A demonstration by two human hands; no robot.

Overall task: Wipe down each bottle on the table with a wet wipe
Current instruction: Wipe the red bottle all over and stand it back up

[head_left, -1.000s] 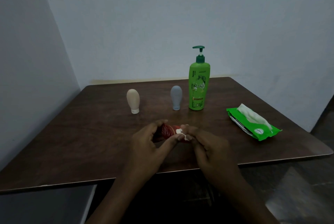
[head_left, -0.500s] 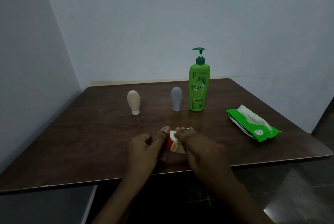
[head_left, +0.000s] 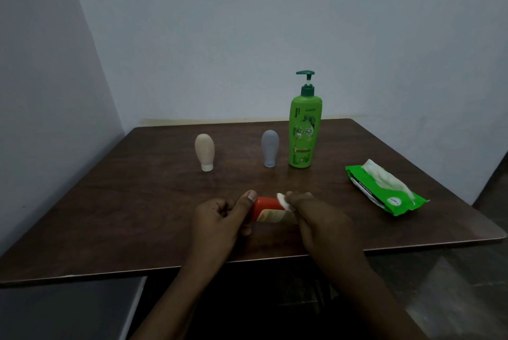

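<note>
I see left hand [head_left: 220, 218] gripping red bottle [head_left: 268, 212] near table [head_left: 137, 216] 6 o'clock edge; right hand [head_left: 321, 218] pinching wet wipe [head_left: 283, 199] against it. My worry: slick bottle slips, drops off edge.

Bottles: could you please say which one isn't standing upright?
The red bottle, held sideways in the left hand; the beige bottle, grey bottle and green bottle stand.

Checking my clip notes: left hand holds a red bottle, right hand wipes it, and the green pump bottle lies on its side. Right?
One thing is wrong: the head view shows the green pump bottle standing upright. The left hand does hold the red bottle, and the right hand wipes it with a wipe.
</note>
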